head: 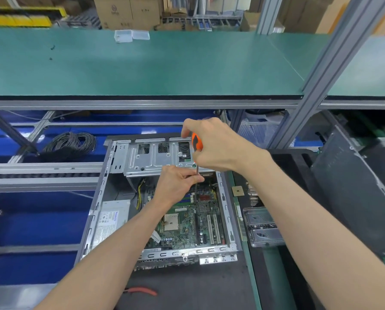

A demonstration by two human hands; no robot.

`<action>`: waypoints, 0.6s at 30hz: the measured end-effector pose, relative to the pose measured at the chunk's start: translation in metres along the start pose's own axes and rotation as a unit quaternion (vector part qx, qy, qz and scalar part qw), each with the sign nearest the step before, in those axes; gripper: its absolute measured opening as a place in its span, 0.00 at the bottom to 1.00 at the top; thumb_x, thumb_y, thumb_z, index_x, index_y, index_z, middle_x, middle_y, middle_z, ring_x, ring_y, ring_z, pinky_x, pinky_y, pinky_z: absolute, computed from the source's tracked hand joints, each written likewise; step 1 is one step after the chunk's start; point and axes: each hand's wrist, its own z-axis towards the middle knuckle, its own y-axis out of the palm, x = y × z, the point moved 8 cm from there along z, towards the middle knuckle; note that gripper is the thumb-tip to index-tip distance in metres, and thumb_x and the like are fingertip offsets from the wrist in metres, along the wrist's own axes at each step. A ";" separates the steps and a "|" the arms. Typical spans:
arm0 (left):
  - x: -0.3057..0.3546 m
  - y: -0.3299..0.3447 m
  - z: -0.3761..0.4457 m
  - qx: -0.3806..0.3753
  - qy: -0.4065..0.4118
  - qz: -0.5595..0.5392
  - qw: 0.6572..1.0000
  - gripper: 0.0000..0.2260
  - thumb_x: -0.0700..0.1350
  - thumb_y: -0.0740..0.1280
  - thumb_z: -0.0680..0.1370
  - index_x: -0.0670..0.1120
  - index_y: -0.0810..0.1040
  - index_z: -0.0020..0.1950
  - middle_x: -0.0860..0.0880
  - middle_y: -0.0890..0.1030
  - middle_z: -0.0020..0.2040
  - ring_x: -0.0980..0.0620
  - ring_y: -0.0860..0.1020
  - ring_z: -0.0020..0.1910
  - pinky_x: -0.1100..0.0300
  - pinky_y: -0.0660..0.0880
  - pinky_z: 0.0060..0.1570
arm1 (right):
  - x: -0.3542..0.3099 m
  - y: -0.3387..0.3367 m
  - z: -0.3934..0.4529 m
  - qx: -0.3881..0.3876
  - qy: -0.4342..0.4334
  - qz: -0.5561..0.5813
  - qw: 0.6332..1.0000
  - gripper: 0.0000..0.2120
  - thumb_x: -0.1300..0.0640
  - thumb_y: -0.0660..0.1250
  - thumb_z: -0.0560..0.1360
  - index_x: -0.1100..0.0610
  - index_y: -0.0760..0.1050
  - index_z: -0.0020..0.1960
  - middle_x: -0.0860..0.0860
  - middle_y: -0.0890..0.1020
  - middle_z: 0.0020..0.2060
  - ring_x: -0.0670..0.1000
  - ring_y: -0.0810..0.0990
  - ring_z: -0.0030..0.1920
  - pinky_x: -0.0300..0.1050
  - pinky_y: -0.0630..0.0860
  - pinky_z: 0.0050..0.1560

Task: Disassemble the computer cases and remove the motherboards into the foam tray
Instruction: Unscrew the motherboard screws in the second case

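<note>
An open grey computer case (pixel 97 198) lies flat on a black mat in front of me. Its green motherboard (pixel 187 222) sits inside, with a silver drive cage (pixel 151 157) at the far end and a power supply (pixel 111 220) on the left. My right hand (pixel 216 144) grips the orange-and-black handle of a screwdriver (pixel 197 142) held upright over the board's far edge. My left hand (pixel 178 182) pinches the screwdriver's metal shaft just below. The tip is hidden among the board's parts.
A black foam tray (pixel 299 175) holding boards and metal brackets (pixel 262 227) lies to the right. Red-handled pliers (pixel 142 291) rest on the mat near me. A coil of black cable (pixel 70 145) sits far left. A green shelf (pixel 142 63) overhangs the bench, carried by an aluminium post (pixel 316 86).
</note>
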 end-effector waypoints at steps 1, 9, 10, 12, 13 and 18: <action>0.000 0.000 0.000 -0.001 -0.003 0.002 1.000 0.03 0.46 0.77 0.73 0.48 0.88 0.43 0.55 0.78 0.23 0.58 0.63 0.20 0.70 0.61 0.26 | 0.001 -0.001 0.001 0.006 0.014 -0.041 0.999 0.11 0.53 0.66 0.72 0.53 0.72 0.53 0.50 0.76 0.39 0.57 0.75 0.42 0.51 0.75 0.43; 0.001 0.006 0.000 -0.040 -0.001 0.018 0.999 0.04 0.45 0.77 0.73 0.46 0.88 0.45 0.48 0.86 0.35 0.59 0.75 0.26 0.65 0.70 0.32 | -0.005 -0.004 0.002 -0.040 -0.012 -0.113 0.993 0.09 0.59 0.66 0.73 0.56 0.77 0.52 0.49 0.76 0.39 0.56 0.75 0.46 0.47 0.68 0.42; 0.000 0.007 -0.001 -0.044 0.001 0.024 0.999 0.04 0.44 0.76 0.73 0.45 0.88 0.45 0.48 0.86 0.35 0.55 0.78 0.28 0.63 0.72 0.35 | -0.006 -0.005 0.000 -0.058 -0.017 -0.087 0.994 0.11 0.62 0.66 0.70 0.55 0.77 0.52 0.47 0.76 0.39 0.53 0.75 0.45 0.45 0.67 0.41; -0.003 0.007 -0.004 -0.045 0.005 0.034 0.998 0.04 0.44 0.76 0.74 0.45 0.88 0.46 0.48 0.86 0.34 0.51 0.78 0.28 0.59 0.73 0.35 | -0.010 -0.003 -0.004 -0.085 -0.029 -0.036 0.995 0.15 0.64 0.66 0.67 0.54 0.78 0.52 0.45 0.76 0.38 0.50 0.75 0.42 0.45 0.71 0.39; -0.004 0.008 -0.004 -0.043 0.007 0.036 0.998 0.04 0.44 0.76 0.74 0.45 0.88 0.46 0.49 0.85 0.32 0.55 0.75 0.24 0.62 0.70 0.33 | -0.010 -0.003 -0.006 -0.076 -0.027 -0.034 0.996 0.13 0.61 0.67 0.68 0.53 0.77 0.52 0.45 0.76 0.37 0.51 0.75 0.42 0.45 0.72 0.39; -0.005 0.017 -0.001 -0.053 -0.004 0.046 0.998 0.04 0.45 0.76 0.74 0.47 0.88 0.47 0.48 0.86 0.36 0.52 0.81 0.32 0.63 0.76 0.43 | 0.005 -0.009 -0.003 0.006 0.064 -0.214 0.975 0.20 0.39 0.61 0.80 0.56 0.75 0.54 0.53 0.70 0.39 0.60 0.74 0.45 0.51 0.66 0.42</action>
